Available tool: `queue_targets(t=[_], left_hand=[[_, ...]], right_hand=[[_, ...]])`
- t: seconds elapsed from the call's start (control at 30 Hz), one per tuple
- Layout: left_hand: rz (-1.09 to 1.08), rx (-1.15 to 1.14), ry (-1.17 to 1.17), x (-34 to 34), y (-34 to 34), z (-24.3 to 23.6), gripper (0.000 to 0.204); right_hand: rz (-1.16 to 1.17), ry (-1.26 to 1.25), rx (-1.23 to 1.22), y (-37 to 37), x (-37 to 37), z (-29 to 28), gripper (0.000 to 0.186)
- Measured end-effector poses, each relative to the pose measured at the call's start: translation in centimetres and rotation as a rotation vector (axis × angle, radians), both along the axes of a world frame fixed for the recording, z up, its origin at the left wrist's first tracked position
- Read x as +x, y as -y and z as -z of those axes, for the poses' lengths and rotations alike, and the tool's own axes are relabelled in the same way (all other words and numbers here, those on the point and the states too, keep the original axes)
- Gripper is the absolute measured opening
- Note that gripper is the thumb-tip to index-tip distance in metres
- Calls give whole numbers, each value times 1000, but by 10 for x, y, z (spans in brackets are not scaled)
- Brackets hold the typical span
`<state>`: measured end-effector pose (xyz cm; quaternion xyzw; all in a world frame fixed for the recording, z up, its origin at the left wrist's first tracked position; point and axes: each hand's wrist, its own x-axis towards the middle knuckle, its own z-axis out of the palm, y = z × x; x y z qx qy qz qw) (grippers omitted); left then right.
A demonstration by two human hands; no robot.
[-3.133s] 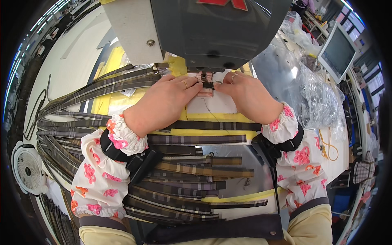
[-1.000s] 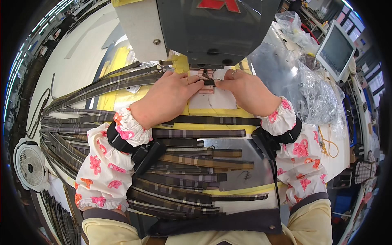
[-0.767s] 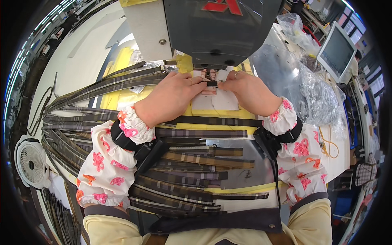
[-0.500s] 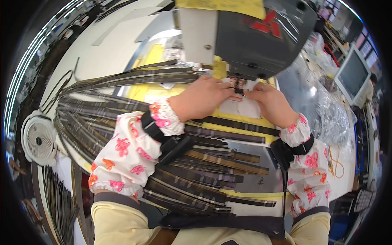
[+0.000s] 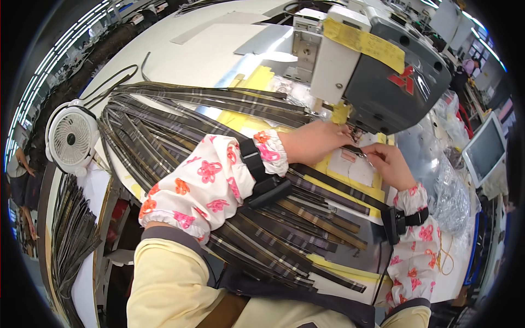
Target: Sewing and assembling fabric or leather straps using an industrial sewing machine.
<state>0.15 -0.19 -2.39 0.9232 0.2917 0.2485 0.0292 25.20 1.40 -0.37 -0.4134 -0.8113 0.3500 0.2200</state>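
My left hand lies below the needle area of a grey-and-white sewing machine, fingers closed on a short dark strip. My right hand pinches the strip's right end, beside something small and shiny that I cannot make out. A pale pad with pinkish pieces lies below them on yellow-covered work surface. Many long plaid dark strips fan out from the left across the table and under my forearms.
A white fan stands at the left table edge, near another bundle of strips. Crumpled clear plastic and a tilted screen are at the right. A person stands at far left, another at back right.
The view has swung left, so the machine and my hands appear farther right and lower. My right hand has drawn slightly down and right from the needle area.
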Motion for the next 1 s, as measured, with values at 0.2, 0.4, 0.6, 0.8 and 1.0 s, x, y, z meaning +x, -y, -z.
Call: queue_targets(t=[0.2, 0.4, 0.6, 0.8, 1.0], left_hand=[[-150, 154, -137, -27, 8, -5, 26], [-383, 168, -140, -132, -23, -26, 16], [-515, 23, -109, -191, -36, -5, 14], [-419, 229, -215, -127, 5, -35, 26], [-5, -242, -165, -2, 49, -41, 25]], right_hand=[[-125, -15, -62, 13, -20, -15, 21], [-290, 51, 106, 23, -19, -19, 24], [-292, 303, 172, 27, -2, -22, 30], [-224, 306, -43, 25, -1, -22, 24], [-264, 222, -93, 35, -9, -28, 20]])
